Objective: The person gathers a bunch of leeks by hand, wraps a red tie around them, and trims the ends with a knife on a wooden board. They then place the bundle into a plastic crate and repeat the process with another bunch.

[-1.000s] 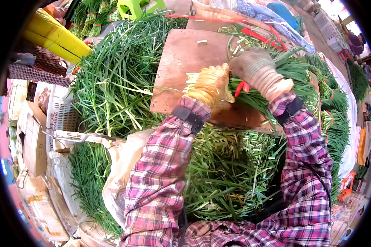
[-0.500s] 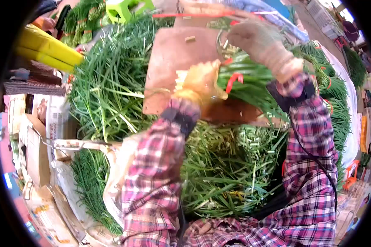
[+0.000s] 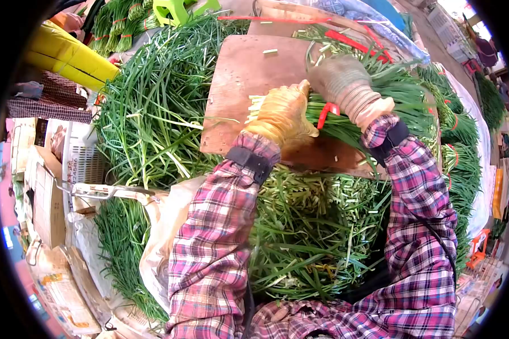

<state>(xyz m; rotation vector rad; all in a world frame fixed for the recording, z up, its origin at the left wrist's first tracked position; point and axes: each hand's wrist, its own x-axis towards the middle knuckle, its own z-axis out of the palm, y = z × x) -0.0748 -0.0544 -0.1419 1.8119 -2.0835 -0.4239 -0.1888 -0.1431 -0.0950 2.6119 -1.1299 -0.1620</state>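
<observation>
My left hand [image 3: 280,116], in a yellow glove, is wrapped round the pale stem end of a bunch of green stalks [image 3: 398,101] on a brown board [image 3: 240,73]. A red tie [image 3: 327,114] circles the bunch just right of that hand. My right hand [image 3: 342,79], in a greyish knitted glove, lies at the upper side of the bunch near the tie; its fingers are blurred, and what they hold is hidden. Red strips [image 3: 356,45] lie behind the bunch. One cut stem piece [image 3: 270,51] rests on the board.
A heap of loose green stalks [image 3: 152,101] borders the board on the left. Trimmings [image 3: 305,237] lie below it. Tied bunches [image 3: 461,164] line the right side. A metal-framed handle [image 3: 113,192] sticks out at the left. Another person's checked sleeve [image 3: 51,101] shows at far left.
My right hand has come down and left to the bunch, close to my left hand. The leafy end of the bunch now lies further up and to the right.
</observation>
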